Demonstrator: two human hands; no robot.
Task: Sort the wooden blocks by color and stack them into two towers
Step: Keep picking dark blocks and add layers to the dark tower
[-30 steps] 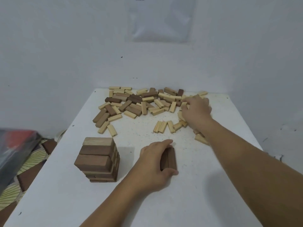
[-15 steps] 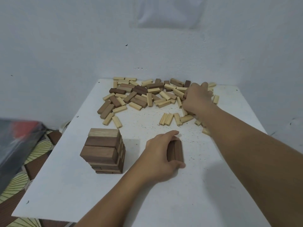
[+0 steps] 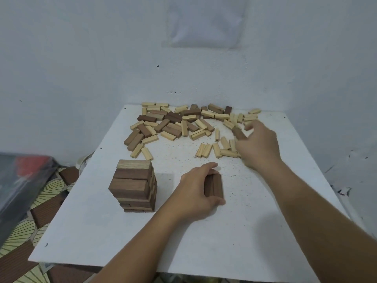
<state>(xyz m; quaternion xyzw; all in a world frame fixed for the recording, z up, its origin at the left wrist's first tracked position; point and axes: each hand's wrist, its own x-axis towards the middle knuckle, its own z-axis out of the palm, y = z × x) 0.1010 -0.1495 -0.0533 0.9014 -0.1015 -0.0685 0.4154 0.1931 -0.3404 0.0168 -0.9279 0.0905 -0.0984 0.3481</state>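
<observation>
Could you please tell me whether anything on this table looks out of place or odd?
Yes: the stacked tower of dark brown wooden blocks at the white table's near left is topped by a paler tan wooden block, breaking the colour sort. Its upper layers also overhang the base slightly.

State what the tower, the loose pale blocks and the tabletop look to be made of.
Tower: wood, mostly dark brown with one paler top piece; grain lines show, matte finish, likely unvarnished.
Loose pale blocks: light wood, matte, faint streaks of grain.
Tabletop: white, dull, speckled surface; painted board or foam sheet, cannot tell which.
</observation>
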